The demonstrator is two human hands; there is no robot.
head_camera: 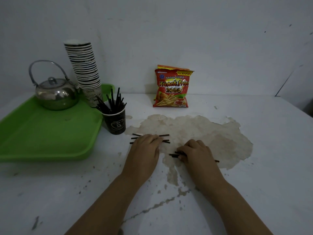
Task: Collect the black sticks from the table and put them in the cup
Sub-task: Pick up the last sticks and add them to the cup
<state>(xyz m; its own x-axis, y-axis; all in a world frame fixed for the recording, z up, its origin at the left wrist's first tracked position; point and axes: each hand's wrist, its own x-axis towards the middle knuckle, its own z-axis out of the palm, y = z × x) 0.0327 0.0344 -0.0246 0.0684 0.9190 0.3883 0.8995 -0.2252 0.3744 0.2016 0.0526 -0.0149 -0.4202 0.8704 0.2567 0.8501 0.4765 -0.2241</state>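
The left hand (pixel 145 146) lies flat on loose black sticks (pixel 165 141), pinning them for gathering. The right hand (pixel 194 153) curls round another bunch (pixel 174 155), while the black paper cup (pixel 116 122) stands near, already bristling.

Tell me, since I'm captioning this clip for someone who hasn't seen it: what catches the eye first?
The bright red French Fries snack bag standing against the white wall, and the large green plastic tray at the left carrying a shiny steel kettle and a tall stack of paper cups. In front, the left hand and right hand gather short black sticks beside a black paper cup already bristling with them.
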